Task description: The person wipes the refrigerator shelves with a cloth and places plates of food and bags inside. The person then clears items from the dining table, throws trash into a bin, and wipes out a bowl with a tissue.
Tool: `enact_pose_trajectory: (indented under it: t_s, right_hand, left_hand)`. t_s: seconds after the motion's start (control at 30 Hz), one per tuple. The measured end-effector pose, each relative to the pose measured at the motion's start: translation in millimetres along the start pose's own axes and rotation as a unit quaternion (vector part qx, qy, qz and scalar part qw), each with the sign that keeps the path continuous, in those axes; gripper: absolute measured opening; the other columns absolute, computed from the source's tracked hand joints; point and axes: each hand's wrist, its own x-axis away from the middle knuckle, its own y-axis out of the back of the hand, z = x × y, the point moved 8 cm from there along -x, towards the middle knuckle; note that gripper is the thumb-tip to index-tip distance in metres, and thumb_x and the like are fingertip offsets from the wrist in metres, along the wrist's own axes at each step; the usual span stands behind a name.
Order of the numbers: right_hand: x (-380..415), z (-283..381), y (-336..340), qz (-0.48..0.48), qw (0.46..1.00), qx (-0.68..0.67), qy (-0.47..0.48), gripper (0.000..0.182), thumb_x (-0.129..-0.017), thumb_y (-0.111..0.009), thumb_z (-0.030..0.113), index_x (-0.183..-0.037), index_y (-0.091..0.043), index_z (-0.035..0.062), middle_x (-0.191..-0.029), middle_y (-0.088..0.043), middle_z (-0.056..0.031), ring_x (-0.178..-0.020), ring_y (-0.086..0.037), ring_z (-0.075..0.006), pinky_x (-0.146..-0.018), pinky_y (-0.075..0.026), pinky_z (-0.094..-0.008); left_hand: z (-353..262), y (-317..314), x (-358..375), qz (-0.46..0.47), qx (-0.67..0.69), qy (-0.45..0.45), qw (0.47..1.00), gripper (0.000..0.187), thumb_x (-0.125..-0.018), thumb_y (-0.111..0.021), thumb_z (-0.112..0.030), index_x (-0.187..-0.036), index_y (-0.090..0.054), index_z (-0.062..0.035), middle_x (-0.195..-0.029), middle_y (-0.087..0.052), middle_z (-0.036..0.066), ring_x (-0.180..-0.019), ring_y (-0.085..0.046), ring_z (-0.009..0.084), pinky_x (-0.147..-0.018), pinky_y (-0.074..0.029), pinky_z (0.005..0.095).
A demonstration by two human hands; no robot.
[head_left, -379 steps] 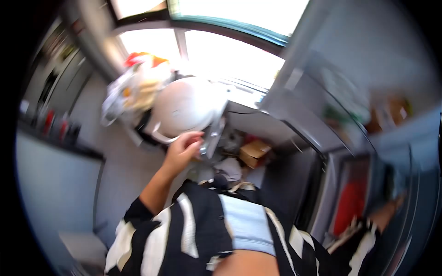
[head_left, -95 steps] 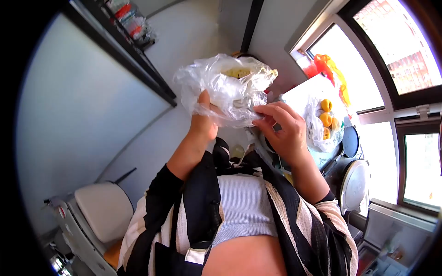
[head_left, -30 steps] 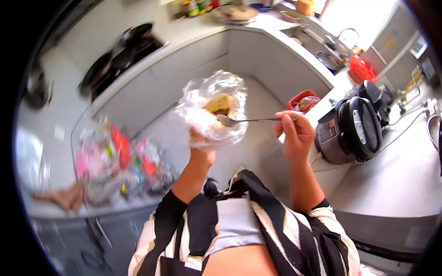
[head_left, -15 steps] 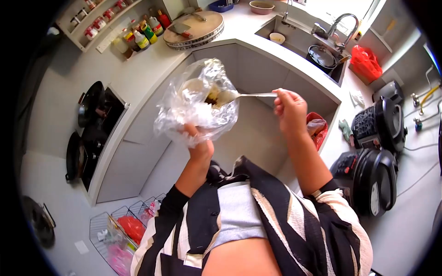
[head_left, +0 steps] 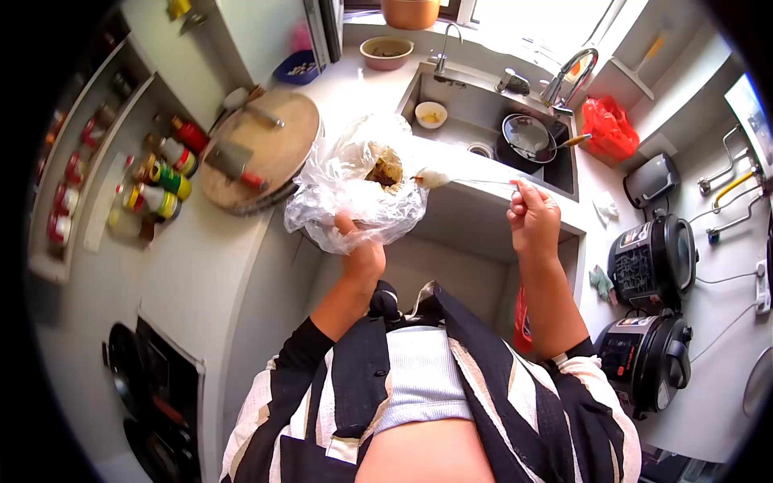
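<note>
My left hand (head_left: pixel 360 245) is wrapped round the underside of a clear plastic bag (head_left: pixel 334 197). Brown, wet-looking food (head_left: pixel 385 169) shows in the bag's open mouth. Between its fingers my right hand (head_left: pixel 533 211) pinches the end of a long metal spoon (head_left: pixel 475 181). The spoon's bowl points left, just right of the bag's mouth, with a whitish and brown lump (head_left: pixel 431 178) on it. Most of my left fingers are hidden behind the plastic.
Beyond the hands is a sink (head_left: pixel 467 129) with a small bowl (head_left: pixel 431 114) and a dark pot (head_left: pixel 525 138). A round chopping board (head_left: pixel 282 153) with a cleaver (head_left: pixel 233 163) lies left. Two black cookers (head_left: pixel 652 262) stand right, near a red bag (head_left: pixel 608 129).
The spoon has come out of the bag to its right, now with a lump on its bowl. The view has shifted toward the sink and counter, and both hands still hold their things.
</note>
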Motion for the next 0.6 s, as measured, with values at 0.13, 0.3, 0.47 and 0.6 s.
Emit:
enact_pose_trajectory:
  t_s: [0.13,0.3,0.47,0.6]
  right_hand:
    - [-57.6,2.2,-10.4,-0.018,0.995,-0.091,0.018,0.014,-0.086,-0.055,0.012,-0.09,-0.059,-0.0011,-0.063,-0.05,0.0008,-0.052,-0.043,-0.0045,-0.047,-0.038,-0.0183]
    - [-138.8,-17.4,-4.4,-0.015,0.98,-0.198,-0.001,0.016,-0.087,-0.053,0.013,-0.095,-0.058,0.0007,-0.066,-0.051,0.0005,-0.055,-0.045,-0.005,-0.048,-0.039,-0.0178]
    - [-243.9,-60.3,16.8,-0.046,0.987,0.106,0.111,0.016,-0.087,-0.055,0.013,-0.092,-0.063,-0.0005,-0.069,-0.06,-0.0054,-0.056,-0.054,-0.0084,-0.051,-0.047,-0.0209]
    - [-320.4,-171.2,25.4,0.017,0.943,0.325,0.067,0.018,-0.084,-0.059,0.015,-0.091,-0.065,-0.0013,-0.075,-0.065,-0.0093,-0.066,-0.062,-0.0124,-0.059,-0.05,-0.0245]
  left_hand:
    - [26.5,-21.8,-76.9,0.04,0.003,0.035,0.999,0.055,-0.09,-0.037,-0.041,-0.134,-0.028,-0.0094,-0.135,-0.034,0.008,-0.124,-0.035,0.0251,-0.104,-0.028,0.0436]
    - [55.8,-37.4,-132.4,0.009,-0.011,0.074,0.997,0.058,-0.09,-0.035,-0.046,-0.134,-0.028,-0.0099,-0.135,-0.035,0.007,-0.125,-0.033,0.0254,-0.104,-0.028,0.0441]
    - [46.0,-5.9,-145.5,-0.036,-0.05,0.063,0.996,0.064,-0.087,-0.037,-0.052,-0.134,-0.029,-0.0107,-0.135,-0.035,0.007,-0.125,-0.034,0.026,-0.103,-0.029,0.0441]
    - [27.0,18.1,-133.1,-0.084,-0.08,0.056,0.992,0.062,-0.086,-0.04,-0.052,-0.131,-0.032,-0.0102,-0.131,-0.039,0.008,-0.122,-0.038,0.0263,-0.102,-0.03,0.0424]
